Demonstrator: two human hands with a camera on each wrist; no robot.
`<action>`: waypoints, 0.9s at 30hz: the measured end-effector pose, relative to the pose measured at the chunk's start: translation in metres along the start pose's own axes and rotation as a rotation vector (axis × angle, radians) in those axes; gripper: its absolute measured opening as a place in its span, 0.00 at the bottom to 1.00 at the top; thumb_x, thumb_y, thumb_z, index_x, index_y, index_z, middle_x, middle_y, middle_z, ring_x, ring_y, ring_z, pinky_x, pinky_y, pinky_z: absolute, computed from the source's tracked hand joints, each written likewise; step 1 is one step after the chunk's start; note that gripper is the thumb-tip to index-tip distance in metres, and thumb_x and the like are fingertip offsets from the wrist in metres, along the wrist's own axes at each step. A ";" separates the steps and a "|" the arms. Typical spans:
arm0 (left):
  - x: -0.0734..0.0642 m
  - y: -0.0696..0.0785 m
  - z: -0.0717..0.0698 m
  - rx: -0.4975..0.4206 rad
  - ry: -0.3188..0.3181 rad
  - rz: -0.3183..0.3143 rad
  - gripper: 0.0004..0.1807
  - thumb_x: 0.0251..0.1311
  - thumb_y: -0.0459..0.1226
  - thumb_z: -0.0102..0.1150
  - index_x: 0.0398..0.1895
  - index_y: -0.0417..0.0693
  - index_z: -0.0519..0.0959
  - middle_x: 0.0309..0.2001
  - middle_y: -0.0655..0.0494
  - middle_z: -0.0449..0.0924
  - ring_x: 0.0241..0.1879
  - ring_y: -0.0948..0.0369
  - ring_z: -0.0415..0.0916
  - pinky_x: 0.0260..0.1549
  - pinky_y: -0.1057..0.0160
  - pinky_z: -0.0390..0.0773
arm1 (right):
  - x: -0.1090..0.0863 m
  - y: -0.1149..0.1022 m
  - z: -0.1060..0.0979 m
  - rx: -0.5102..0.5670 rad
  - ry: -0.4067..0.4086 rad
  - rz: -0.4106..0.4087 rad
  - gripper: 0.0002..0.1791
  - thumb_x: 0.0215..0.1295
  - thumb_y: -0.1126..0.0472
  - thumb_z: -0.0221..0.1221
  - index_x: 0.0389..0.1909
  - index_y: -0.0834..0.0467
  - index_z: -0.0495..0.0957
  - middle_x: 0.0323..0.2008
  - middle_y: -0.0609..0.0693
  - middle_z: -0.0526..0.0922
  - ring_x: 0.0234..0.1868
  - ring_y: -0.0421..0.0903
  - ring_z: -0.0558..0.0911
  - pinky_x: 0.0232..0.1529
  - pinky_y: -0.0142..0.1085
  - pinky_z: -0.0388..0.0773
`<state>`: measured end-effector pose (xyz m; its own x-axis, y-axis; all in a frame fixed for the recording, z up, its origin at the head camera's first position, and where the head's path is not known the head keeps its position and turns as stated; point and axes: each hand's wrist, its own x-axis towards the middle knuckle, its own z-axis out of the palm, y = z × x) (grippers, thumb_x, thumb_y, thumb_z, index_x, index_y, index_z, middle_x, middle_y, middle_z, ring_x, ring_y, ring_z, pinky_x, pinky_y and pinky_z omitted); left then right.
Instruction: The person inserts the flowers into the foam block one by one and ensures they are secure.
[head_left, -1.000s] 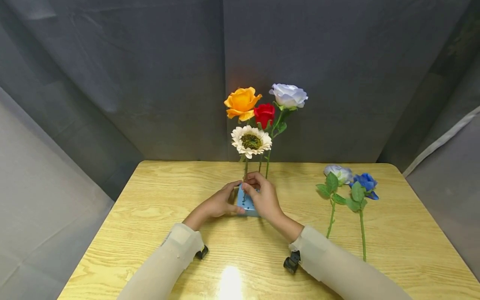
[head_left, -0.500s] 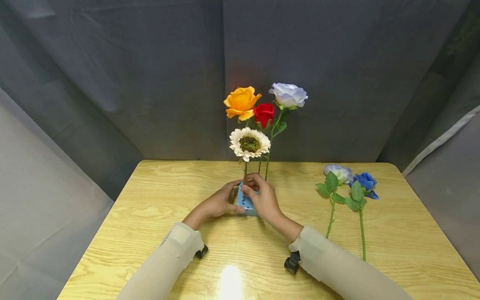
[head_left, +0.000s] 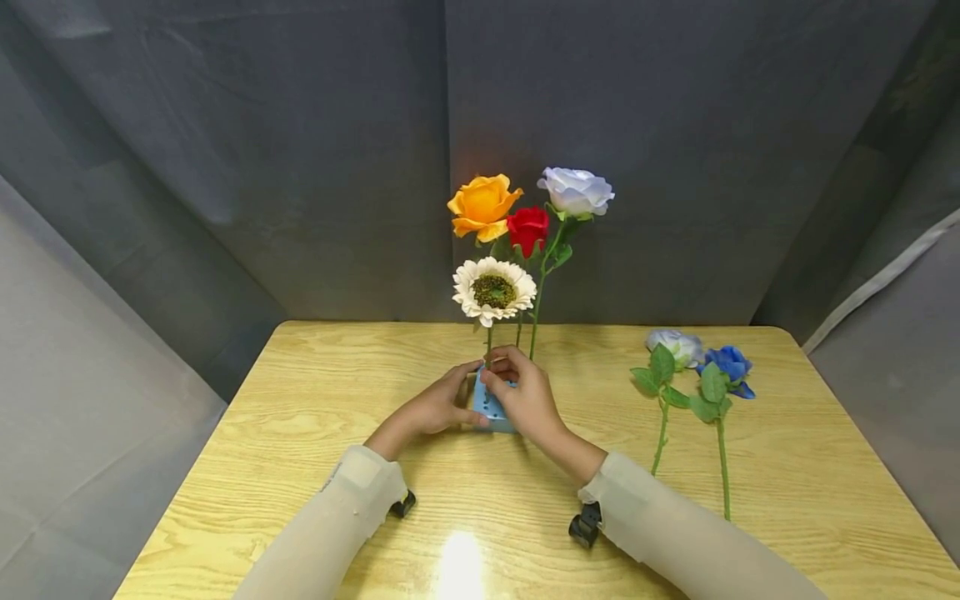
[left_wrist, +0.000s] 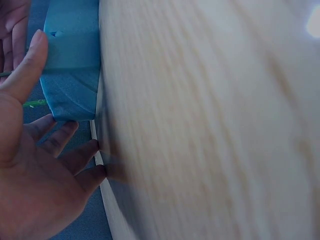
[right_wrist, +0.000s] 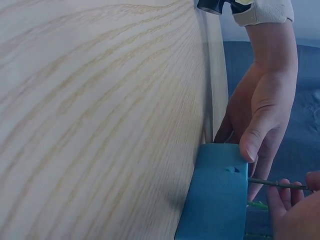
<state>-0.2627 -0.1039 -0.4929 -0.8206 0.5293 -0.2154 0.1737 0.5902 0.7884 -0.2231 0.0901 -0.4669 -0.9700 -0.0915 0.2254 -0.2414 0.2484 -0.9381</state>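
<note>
A light blue block with small holes in its top (head_left: 495, 423) sits mid-table. My left hand (head_left: 437, 407) grips it from the left, thumb at the near edge and fingers along the far side; the left wrist view shows the thumb and fingertips against the blue block (left_wrist: 72, 52). My right hand (head_left: 529, 402) pinches the stem of a white sunflower-like flower (head_left: 493, 291) low down, just above the block. In the right wrist view that dark stem (right_wrist: 272, 183) meets the block's top face. How deep it sits is hidden.
Behind the white flower stand an orange rose (head_left: 483, 208), a red rose (head_left: 528, 229) and a pale lilac rose (head_left: 576, 192). Right of the hands, another pale rose (head_left: 678, 346) and a blue flower (head_left: 727, 367) lie on the wooden table (head_left: 360, 358). A grey curtain (head_left: 337, 167) hangs behind.
The white flower's head has shifted slightly left and down, its stem still pinched by my right hand. My left hand has stayed on the block.
</note>
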 end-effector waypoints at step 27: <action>-0.001 0.004 0.002 0.017 0.029 -0.010 0.60 0.54 0.47 0.79 0.84 0.52 0.49 0.81 0.42 0.50 0.80 0.45 0.49 0.76 0.42 0.53 | -0.016 0.012 -0.039 0.012 0.005 0.011 0.16 0.71 0.62 0.65 0.57 0.62 0.79 0.48 0.58 0.85 0.50 0.51 0.86 0.52 0.41 0.82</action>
<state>-0.2605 -0.1007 -0.4903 -0.8377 0.5058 -0.2062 0.1749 0.6059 0.7760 -0.2121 0.1318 -0.4716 -0.9728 -0.0836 0.2162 -0.2302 0.2380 -0.9436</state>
